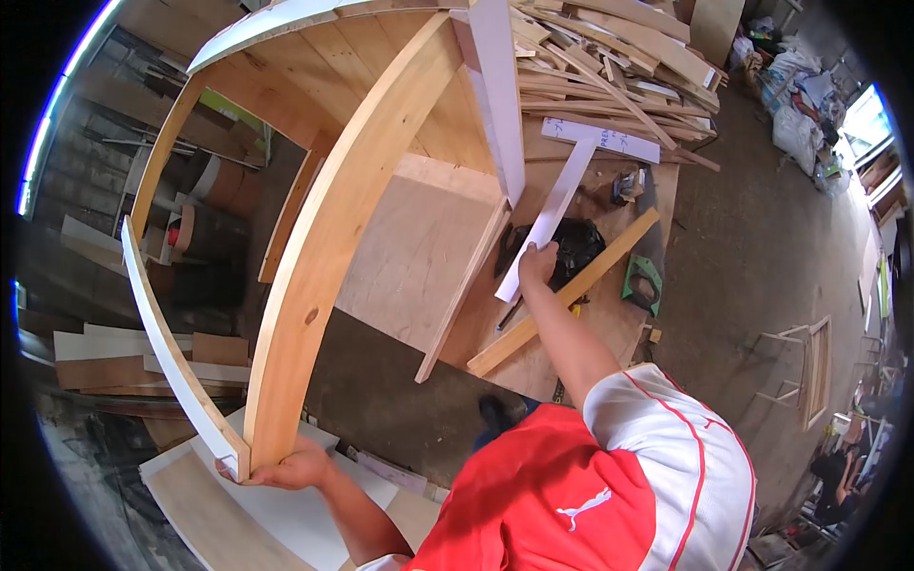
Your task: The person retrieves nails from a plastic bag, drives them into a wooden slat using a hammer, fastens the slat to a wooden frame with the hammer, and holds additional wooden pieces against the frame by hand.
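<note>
At the lower left, my left hand [295, 466] is closed around the near corner of a large wooden frame. A knotted pine board [319, 257] and a narrow white-faced strip [162, 324] meet at that corner. Planks [305, 67] close the frame's far side, and a plywood panel [409, 247] shows within it. My right hand [540, 262] grips a long white strip of board [562, 195] near its lower end. Its upper end meets another white board [619, 143] with blue handwriting. Below my right hand, a pine batten [571, 290] lies across the workbench [609, 338].
A black bag-like object [576, 246] and a green-and-black tool [643, 285] lie on the bench. Wood offcuts [609, 67] are heaped at the back. White bags [795, 105] and a small wooden frame [817, 371] stand at right. A person [836, 481] is at the far right.
</note>
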